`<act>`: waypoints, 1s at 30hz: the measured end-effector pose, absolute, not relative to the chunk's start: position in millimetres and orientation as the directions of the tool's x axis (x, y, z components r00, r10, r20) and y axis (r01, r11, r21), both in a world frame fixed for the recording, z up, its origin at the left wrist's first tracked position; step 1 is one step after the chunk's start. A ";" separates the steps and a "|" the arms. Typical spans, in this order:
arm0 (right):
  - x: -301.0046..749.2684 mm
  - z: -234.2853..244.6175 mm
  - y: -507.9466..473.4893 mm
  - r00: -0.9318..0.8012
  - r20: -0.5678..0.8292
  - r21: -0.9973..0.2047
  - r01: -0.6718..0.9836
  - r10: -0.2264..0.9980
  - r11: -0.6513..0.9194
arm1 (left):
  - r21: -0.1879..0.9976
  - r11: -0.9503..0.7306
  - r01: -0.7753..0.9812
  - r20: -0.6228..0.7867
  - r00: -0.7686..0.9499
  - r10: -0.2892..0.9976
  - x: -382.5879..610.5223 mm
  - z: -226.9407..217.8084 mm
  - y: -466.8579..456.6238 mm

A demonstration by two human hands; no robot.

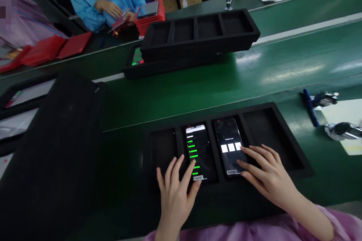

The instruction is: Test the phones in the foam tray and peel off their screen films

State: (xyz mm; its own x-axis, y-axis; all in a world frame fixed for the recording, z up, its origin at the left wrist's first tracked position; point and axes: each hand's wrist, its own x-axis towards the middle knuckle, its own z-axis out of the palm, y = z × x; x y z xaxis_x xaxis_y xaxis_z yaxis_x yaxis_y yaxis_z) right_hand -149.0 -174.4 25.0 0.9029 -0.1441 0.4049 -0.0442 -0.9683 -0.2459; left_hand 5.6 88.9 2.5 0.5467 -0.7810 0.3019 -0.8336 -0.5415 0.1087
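Black stacked trays (198, 47) stand beyond — left hand (175, 194), right hand (270, 177), both splayed over lit phones (204, 147).

From where I watch, I have a free lane along the green bench (169, 99) between the front black foam tray (302, 172) and the stacked foam trays (195, 49) behind. On the left, a tall black foam block (56, 139) bars a low sideways pass. The tray's far-right compartment (266, 135) gives me room from above; the left hand (175, 192) partly covers the far-left one. Raised dividers flank both smartphones (229, 131). To the right, a blue pen (311, 107) and two chrome fittings (325, 99) obstruct the bench.
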 end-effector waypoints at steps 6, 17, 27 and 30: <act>-148.5 26.5 -174.4 0.904 0.406 -0.230 -0.039 -0.132 -0.972 | 0.235 -0.462 -0.855 0.424 0.518 -0.743 2.7 -3.7 103.3; -152.0 22.0 -174.3 0.912 0.380 -0.233 -0.063 -0.151 -0.970 | 0.103 -0.405 -0.908 0.395 0.412 -0.822 4.3 -8.7 103.6; -147.4 25.6 -173.0 0.904 0.405 -0.217 -0.050 -0.136 -0.975 | 0.033 -0.431 -0.902 0.362 0.413 -0.836 3.1 -11.6 100.4; -147.7 25.6 -172.0 0.901 0.410 -0.211 -0.058 -0.142 -0.976 | 0.031 -0.433 -0.901 0.358 0.415 -0.837 3.6 -10.8 100.9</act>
State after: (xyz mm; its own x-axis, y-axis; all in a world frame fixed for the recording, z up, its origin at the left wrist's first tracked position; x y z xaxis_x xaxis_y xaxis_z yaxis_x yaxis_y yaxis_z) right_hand -147.7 -172.0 25.6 0.9012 -0.1419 0.4096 -0.0578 -0.9758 -0.2108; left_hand 3.6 100.9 -10.8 0.4149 -0.8366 0.3576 -0.9007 -0.4334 0.0312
